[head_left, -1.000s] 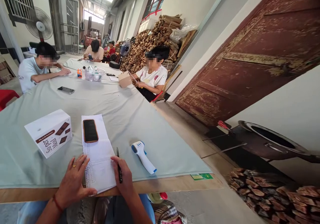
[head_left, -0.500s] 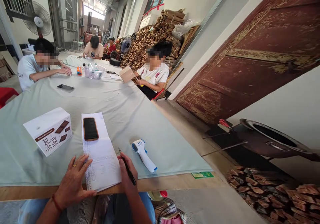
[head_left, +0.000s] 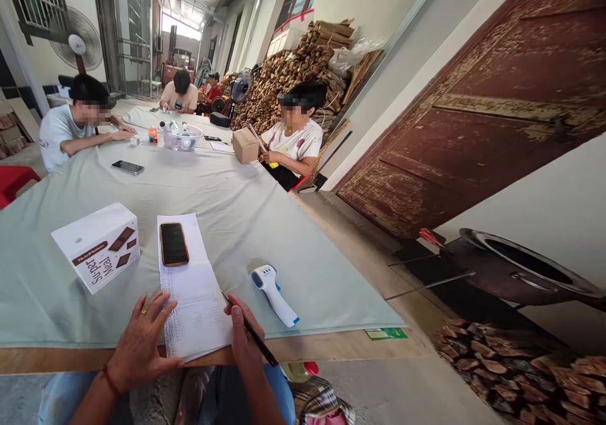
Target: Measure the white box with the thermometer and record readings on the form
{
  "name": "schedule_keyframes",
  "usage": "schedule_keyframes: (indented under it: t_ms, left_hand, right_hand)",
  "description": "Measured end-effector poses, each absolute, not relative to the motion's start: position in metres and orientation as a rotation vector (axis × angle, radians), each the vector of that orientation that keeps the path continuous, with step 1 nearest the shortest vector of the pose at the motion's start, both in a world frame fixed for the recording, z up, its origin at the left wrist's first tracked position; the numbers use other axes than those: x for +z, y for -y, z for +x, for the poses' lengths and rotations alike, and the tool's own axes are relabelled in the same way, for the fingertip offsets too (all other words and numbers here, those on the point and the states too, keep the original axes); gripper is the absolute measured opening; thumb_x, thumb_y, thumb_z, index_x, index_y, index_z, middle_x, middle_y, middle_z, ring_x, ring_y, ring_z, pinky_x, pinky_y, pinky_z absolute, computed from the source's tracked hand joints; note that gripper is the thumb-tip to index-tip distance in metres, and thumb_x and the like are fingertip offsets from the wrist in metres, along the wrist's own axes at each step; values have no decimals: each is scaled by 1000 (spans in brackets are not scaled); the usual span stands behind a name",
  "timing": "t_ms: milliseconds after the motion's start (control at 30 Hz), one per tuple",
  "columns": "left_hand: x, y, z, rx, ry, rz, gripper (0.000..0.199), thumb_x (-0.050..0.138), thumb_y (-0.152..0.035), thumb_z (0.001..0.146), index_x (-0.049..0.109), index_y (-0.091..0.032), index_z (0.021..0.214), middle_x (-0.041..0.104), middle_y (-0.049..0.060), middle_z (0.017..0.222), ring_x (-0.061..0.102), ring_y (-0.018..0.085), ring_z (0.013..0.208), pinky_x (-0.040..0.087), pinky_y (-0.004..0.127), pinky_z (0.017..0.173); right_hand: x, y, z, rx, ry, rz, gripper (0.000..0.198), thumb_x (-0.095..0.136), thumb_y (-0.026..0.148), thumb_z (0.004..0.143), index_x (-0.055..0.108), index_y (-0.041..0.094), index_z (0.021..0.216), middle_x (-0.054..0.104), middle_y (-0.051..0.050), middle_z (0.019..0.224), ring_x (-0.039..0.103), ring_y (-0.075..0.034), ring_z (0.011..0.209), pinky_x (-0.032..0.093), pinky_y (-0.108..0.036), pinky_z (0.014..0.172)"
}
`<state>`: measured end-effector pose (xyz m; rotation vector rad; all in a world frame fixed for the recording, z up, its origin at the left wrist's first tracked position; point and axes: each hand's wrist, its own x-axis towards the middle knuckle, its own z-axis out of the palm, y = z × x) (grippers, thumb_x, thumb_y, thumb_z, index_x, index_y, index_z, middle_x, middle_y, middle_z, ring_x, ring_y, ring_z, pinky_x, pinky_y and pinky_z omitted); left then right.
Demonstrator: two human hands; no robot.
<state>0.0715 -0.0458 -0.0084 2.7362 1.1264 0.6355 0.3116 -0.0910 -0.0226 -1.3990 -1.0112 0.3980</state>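
My left hand (head_left: 146,343) lies flat with fingers spread, its fingertips on the left edge of a long white paper sheet (head_left: 196,317) covered in small print. Between the fingers of my right hand (head_left: 243,333) is a black pen (head_left: 259,341), its tip pointing up and left near the paper's right edge. A phone in a brown case (head_left: 174,245) rests on the far part of the sheet. To the right of the paper lies a white and blue infrared thermometer (head_left: 274,295). A white box (head_left: 101,248) with brown print stands to the left.
Across the cloth-covered table (head_left: 199,182) are another phone (head_left: 127,167), a clear basket of bottles (head_left: 182,139), an orange box (head_left: 153,135) and a cardboard box (head_left: 246,145). Several people sit around it. Firewood (head_left: 511,368) and a large wok (head_left: 516,264) are on the right.
The pen has tilted lower in my right hand, its back end now further right. My left hand stays in place. The person at right has turned the cardboard box, now on the table.
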Motion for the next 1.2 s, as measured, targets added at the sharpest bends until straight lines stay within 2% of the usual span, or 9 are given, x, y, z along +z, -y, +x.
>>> schedule_keyframes:
  t_ms: [100,233,367,600,733,967,1200]
  left_hand:
    - [-6,46,72,605,-1135,2716,94,73,-64,70,40,-23,148,44,16,151,41,34,141,26,58,120]
    - [-5,47,71,580,-1113,2724,97,76,-58,68,37,-24,150,43,15,152,41,34,141,26,59,120]
    - [-5,47,72,603,-1114,2711,96,76,-56,69,37,-24,150,44,15,151,41,34,141,25,59,120]
    - [-4,48,73,599,-1109,2719,97,79,-53,65,39,-22,148,44,16,151,41,35,141,28,59,119]
    - [-4,48,72,615,-1107,2708,98,79,-55,65,39,-21,148,46,16,150,43,34,140,29,59,119]
    - [-6,47,73,635,-1105,2679,83,78,-58,64,53,-22,135,49,14,146,44,34,138,29,58,118]
    - [-5,46,73,638,-1104,2692,76,80,-57,63,59,-24,128,50,13,146,44,35,138,29,59,118]
  right_hand:
    - [-18,96,303,374,1056,-1326,36,52,48,96,73,20,98,70,-9,96,66,-22,88,55,-34,77]
    - [-11,102,282,413,1093,-1257,14,61,30,89,71,22,93,69,-5,93,66,-19,87,57,-32,78]
    - [-10,104,262,511,1178,-1158,12,58,20,85,69,21,88,70,-4,87,67,-18,84,57,-30,77]
    - [-15,103,253,640,1197,-1207,11,57,24,86,67,19,86,69,-2,78,66,-16,73,56,-26,68]
    - [-18,105,253,619,1211,-1216,12,56,25,87,67,19,86,69,-3,79,65,-16,75,56,-27,70]
    - [-23,107,252,578,1258,-1180,12,55,25,88,66,20,88,67,-2,80,64,-16,76,55,-27,71]
    - [-23,106,251,559,1243,-1169,10,56,21,87,65,19,87,67,-2,79,65,-15,75,56,-26,70]
